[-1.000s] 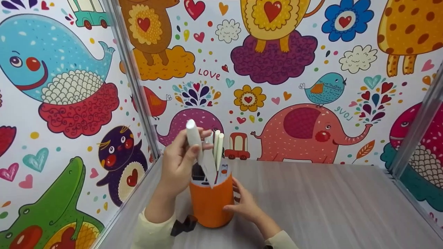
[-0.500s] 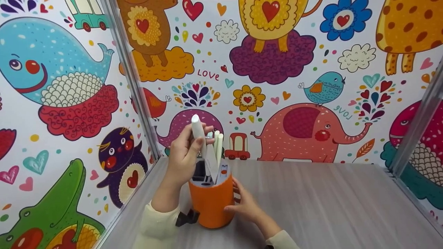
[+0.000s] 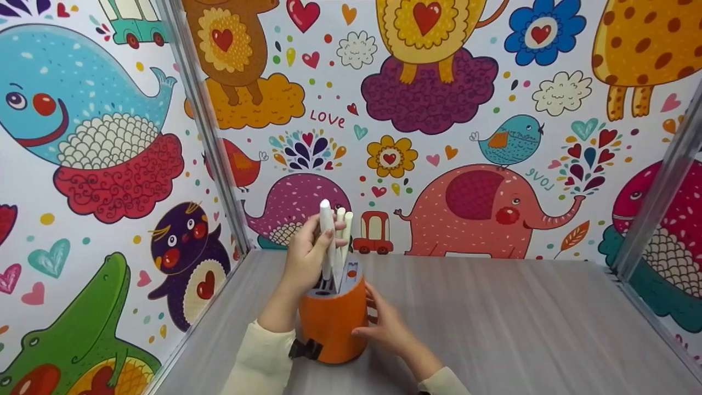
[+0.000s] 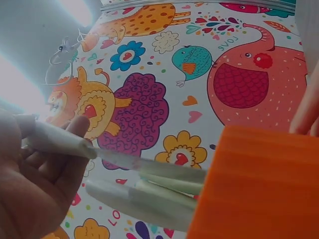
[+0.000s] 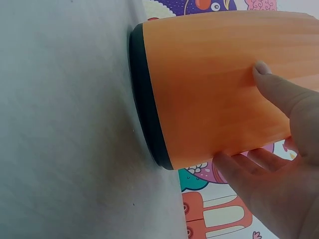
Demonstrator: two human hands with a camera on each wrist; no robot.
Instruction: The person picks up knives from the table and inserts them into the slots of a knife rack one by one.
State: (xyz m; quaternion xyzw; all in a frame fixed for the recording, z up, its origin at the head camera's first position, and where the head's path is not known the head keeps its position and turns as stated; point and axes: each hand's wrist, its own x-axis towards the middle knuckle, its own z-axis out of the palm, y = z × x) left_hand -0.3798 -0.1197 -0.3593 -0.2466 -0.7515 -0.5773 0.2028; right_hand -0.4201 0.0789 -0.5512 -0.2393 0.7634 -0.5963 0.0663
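An orange knife block (image 3: pixel 332 329) with a grey slotted top and a dark base stands upright on the table. My left hand (image 3: pixel 308 255) grips the white handle of a knife (image 3: pixel 327 227) above it. Point down, the knife's blade (image 4: pixel 134 161) reaches the block's top; the rim hides its tip in the left wrist view, so how deep it sits cannot be told. Close beside it, other pale handles (image 3: pixel 349 224) rise from the block. My right hand (image 5: pixel 279 169) holds the block's right side, thumb on the front and fingers behind.
The wood-grain table (image 3: pixel 493 323) stretches right of the block. Cartoon-printed panels (image 3: pixel 439 148) stand behind and to the left, joined by metal corner posts (image 3: pixel 211 126). A black strap piece (image 3: pixel 306 349) at my left wrist is close to the block.
My left hand has moved right and down with the knife, which now stands more upright and nearer the other handles. The right hand has stayed on the block.
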